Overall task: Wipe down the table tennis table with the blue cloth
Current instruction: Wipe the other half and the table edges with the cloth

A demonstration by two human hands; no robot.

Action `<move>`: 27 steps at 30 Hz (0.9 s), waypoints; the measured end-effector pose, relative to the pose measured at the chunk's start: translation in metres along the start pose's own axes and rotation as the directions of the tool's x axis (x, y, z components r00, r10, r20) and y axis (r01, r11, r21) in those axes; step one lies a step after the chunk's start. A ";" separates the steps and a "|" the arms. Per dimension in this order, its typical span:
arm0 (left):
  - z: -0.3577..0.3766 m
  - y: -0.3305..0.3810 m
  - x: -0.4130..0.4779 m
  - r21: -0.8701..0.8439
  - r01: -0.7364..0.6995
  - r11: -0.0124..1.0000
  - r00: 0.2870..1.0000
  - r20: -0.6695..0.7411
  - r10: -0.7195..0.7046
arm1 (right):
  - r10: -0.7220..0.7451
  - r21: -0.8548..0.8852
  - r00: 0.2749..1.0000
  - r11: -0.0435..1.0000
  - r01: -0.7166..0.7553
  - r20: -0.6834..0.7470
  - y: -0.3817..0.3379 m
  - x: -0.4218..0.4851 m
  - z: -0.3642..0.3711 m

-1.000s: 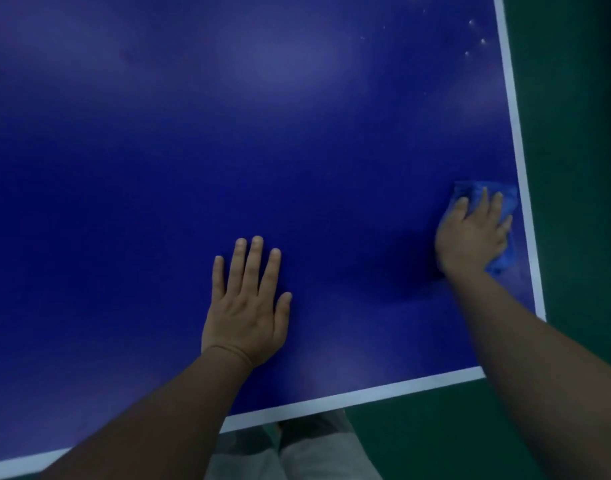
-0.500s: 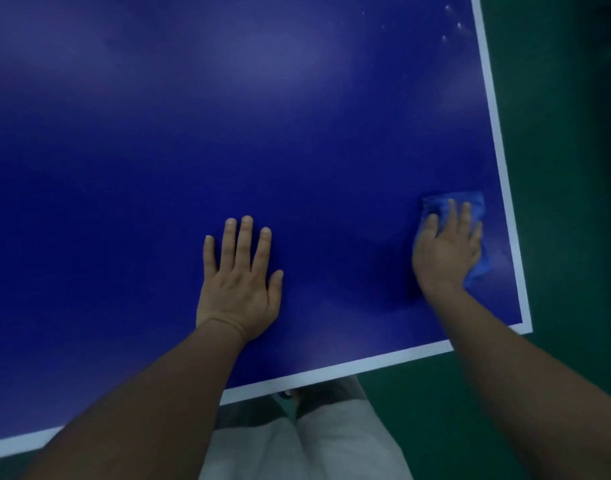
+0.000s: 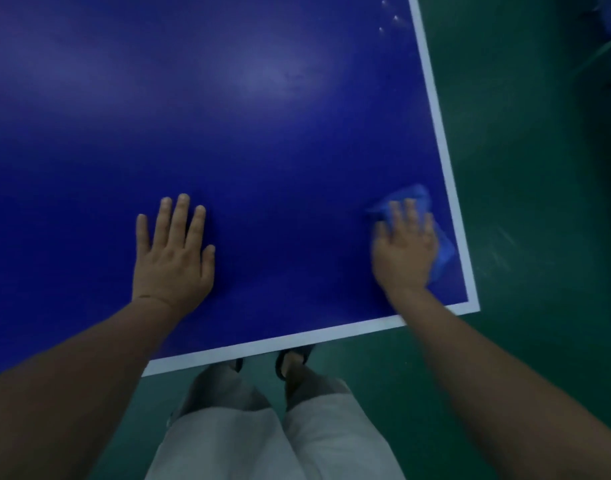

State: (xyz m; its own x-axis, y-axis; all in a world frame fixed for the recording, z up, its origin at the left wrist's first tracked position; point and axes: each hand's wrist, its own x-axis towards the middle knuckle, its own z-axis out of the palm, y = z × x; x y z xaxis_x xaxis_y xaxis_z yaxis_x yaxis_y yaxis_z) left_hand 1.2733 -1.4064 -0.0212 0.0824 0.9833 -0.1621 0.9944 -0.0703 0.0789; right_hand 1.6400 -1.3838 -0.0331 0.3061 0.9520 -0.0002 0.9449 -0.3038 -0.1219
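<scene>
Nearest to me, at six o'clock, I see the person's legs in pale trousers (image 3: 272,441) and, just beyond them, a dark sandal (image 3: 294,358) on the green floor (image 3: 539,237), tucked close under the near edge of the table tennis table (image 3: 262,133). The white border line (image 3: 262,346) runs along that near edge and turns at the corner at four o'clock, then climbs the right side towards one o'clock.

Both forearms reach over the near edge. The left hand (image 3: 174,258) lies at about seven o'clock from the middle of my view, palm down on the blue surface, fingers straight and slightly spread, holding nothing. The right hand (image 3: 404,251) is well apart from it, at four o'clock, also flat, its straight fingers pressing down on the blue cloth (image 3: 414,197). The cloth is crumpled under that palm, showing past the fingertips and along the hand's outer side, near the right border line and close to the corner. The hand looks slightly blurred.

Farther off, at one o'clock, a few pale specks (image 3: 388,17) sit on the surface beside the border.
</scene>
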 end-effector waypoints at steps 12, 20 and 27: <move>0.025 0.132 -0.026 -0.096 -0.161 0.982 0.987 -0.035 0.158 | -0.561 0.065 0.826 0.827 0.558 0.044 0.028 -0.066 0.003; 0.024 0.136 -0.026 -0.111 -0.135 0.985 0.991 -0.027 0.133 | 0.166 0.059 0.986 0.984 -0.167 0.006 0.069 -0.012 -0.013; 0.026 0.134 -0.026 -0.117 -0.151 0.982 0.988 -0.058 0.145 | -0.800 0.072 0.590 0.599 0.798 0.112 0.015 -0.099 -0.002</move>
State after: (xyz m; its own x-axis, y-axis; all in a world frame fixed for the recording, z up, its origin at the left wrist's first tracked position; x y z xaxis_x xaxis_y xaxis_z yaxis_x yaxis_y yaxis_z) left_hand 1.4066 -1.4456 -0.0324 0.2217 0.9708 -0.0914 0.9559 -0.1978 0.2170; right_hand 1.6245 -1.4824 -0.0330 -0.5879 0.8088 -0.0133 0.8015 0.5802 -0.1449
